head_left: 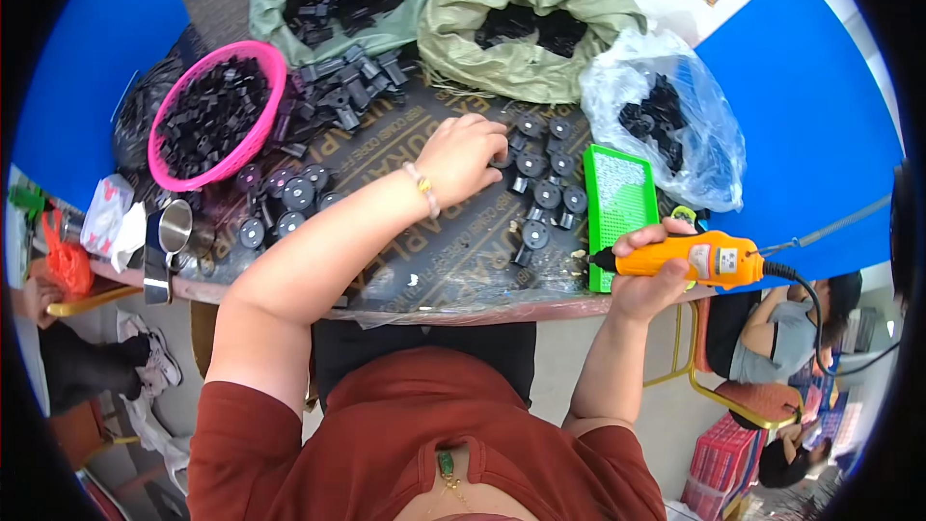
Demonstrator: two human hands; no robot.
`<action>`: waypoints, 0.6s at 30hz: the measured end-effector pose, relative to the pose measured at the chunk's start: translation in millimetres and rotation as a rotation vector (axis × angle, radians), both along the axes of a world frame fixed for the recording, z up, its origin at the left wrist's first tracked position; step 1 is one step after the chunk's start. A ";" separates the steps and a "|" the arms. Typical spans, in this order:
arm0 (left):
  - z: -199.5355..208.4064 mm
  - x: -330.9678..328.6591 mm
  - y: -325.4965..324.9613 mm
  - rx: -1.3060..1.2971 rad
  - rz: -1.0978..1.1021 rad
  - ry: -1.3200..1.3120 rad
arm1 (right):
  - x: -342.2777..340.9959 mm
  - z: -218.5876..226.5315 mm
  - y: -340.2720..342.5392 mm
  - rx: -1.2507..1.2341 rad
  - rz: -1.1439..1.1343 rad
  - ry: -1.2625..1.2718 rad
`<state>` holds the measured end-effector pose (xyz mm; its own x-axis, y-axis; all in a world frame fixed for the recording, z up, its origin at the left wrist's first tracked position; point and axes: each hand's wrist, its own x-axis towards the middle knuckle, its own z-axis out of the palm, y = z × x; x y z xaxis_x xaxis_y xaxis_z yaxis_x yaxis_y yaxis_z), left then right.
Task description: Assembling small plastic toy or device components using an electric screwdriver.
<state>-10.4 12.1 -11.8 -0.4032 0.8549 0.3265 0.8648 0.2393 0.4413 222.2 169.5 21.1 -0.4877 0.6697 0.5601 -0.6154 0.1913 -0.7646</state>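
Note:
My right hand (pixel 648 280) is wrapped around an orange electric screwdriver (pixel 709 260), its dark tip pointing left over the near end of a green tray (pixel 620 195) of small screws. My left hand (pixel 463 156) reaches across the table, its fingers curled down onto a black plastic part (pixel 503 161) at the left edge of a group. Most of that part is hidden beneath the fingers. Beside it, several black round-topped parts (pixel 547 195) stand in loose rows between my left hand and the tray. Another cluster of similar parts (pixel 298 194) lies left of my left forearm.
A pink basket (pixel 275 72) of black pieces stands at left, near a metal cup (pixel 176 224). Green sacks (pixel 439 34) and a clear bag (pixel 719 135) hold more pieces at the back. The screwdriver's cord (pixel 816 304) trails right. Blue partitions (pixel 801 87) flank the table; other people sit nearby.

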 end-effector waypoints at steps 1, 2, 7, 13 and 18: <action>-12.4 -11.5 7.6 0.041 -0.027 0.048 | -2.1 -0.2 3.9 0.017 -0.022 0.008; -14.2 0.1 22.1 -0.032 -0.021 0.010 | 12.0 6.5 24.3 0.034 -0.040 -0.013; -15.9 -11.6 25.7 -0.051 -0.013 0.042 | 6.5 -0.9 94.3 0.054 -0.197 -0.020; 26.5 39.7 -24.1 -0.008 -0.015 -0.084 | -14.5 -19.1 140.9 0.064 -0.289 -0.124; 16.4 72.9 -48.1 -0.022 0.056 -0.164 | -26.6 -30.1 150.8 0.087 -0.319 -0.177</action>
<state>62.5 -36.0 4.5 -0.4965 0.8358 0.2342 0.7667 0.2958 0.5698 195.6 320.3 -9.0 -0.3565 0.7572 0.5473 -0.3743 0.4210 -0.8262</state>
